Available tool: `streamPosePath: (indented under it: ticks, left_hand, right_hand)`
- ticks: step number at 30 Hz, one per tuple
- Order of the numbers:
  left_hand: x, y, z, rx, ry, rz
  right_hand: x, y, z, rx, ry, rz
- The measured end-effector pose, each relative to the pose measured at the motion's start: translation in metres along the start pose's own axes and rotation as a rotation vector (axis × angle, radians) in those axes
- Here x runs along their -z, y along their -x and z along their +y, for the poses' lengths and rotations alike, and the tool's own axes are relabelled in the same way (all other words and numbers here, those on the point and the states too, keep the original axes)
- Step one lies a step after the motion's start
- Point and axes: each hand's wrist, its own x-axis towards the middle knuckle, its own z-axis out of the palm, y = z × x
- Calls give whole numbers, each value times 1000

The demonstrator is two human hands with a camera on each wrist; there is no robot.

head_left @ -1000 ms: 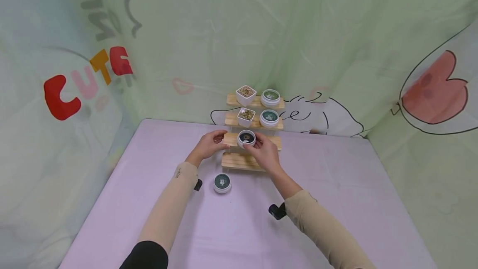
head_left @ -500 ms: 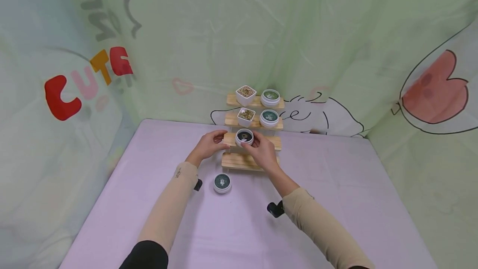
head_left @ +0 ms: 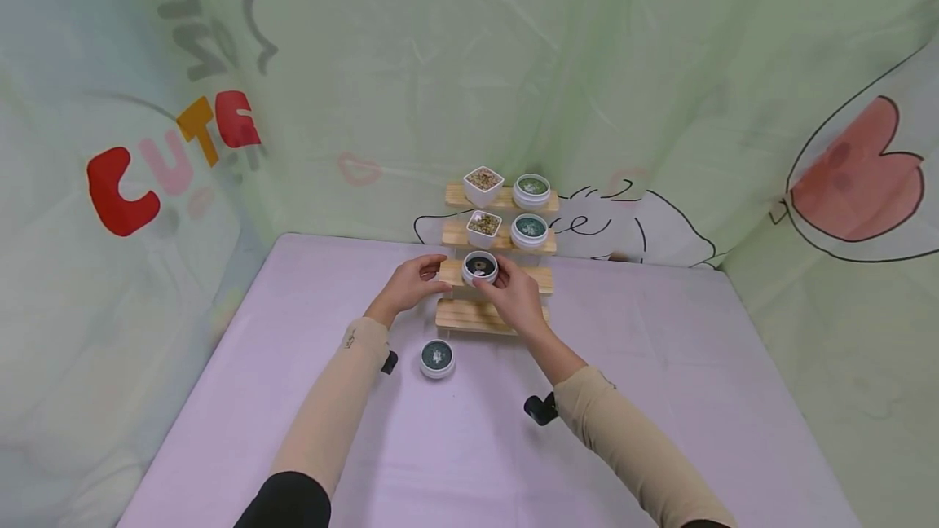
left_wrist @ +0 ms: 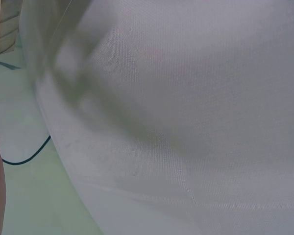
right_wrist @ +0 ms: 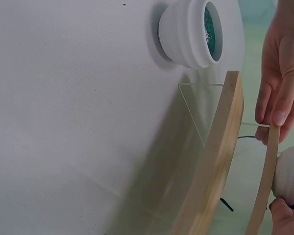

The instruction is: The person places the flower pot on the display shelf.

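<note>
A four-step display stand has pale wooden planks on clear supports. My right hand (head_left: 519, 300) pinches a small white round pot with dark contents (head_left: 480, 266) on the second plank from the bottom (head_left: 531, 279). In the right wrist view, the base of this pot (right_wrist: 288, 174) sits against the plank, my right fingertips at its side. At that plank's left end, my left hand (head_left: 409, 287) grips the wood, thumb in front and fingers behind; the right wrist view shows this left hand (right_wrist: 286, 73) too. The bottom plank (head_left: 477, 316) carries nothing.
A white pot with dark teal contents (head_left: 437, 357) stands on the pale cloth before the stand. Higher up are two square bowls of grains (head_left: 483, 228) and two round pots with green contents (head_left: 530, 230). A printed curtain (head_left: 367, 88) hangs behind.
My right hand has shifted the dark-filled pot slightly left along the plank, mostly in the first half second. My left hand has kept its place at the plank's end.
</note>
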Motion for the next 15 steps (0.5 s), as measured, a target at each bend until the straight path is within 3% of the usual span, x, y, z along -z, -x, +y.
streamPosePath:
  ticks: [15]
  left_hand:
    - [0, 0, -1, -12, 9, 8]
  right_hand:
    - [8, 23, 4, 47, 44, -6]
